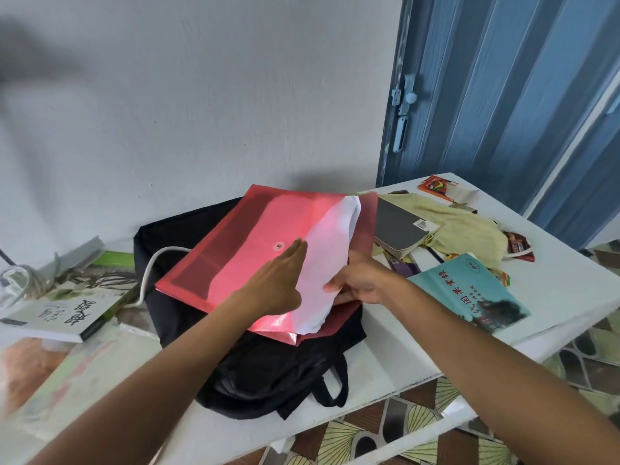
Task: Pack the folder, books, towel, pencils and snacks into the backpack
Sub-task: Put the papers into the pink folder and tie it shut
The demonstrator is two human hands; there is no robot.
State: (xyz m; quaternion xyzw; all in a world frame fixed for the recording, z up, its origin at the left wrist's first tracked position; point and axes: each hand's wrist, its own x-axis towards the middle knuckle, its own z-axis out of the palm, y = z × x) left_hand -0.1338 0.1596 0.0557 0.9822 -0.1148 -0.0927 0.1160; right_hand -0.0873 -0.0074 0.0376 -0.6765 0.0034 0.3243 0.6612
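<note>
Under the fingers: red folder [255, 250] lies on the black backpack [268, 367]; left hand [275, 280] presses flat, fingers straight and together.
Right hand [360, 280]: pinches the white paper [330, 243] at the folder's mouth.
Right of fingers: grey book [399, 229], yellow towel [466, 229], teal book [469, 290], snacks [518, 246] crowd the table [553, 280].
Left: more books [63, 310].

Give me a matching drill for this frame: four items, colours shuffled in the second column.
Items:
1. folder
2. backpack
3. towel
4. book nearest the right hand

Colours:
A. black
B. teal
C. red
D. pale yellow

Pairs: 1-C, 2-A, 3-D, 4-B
</note>
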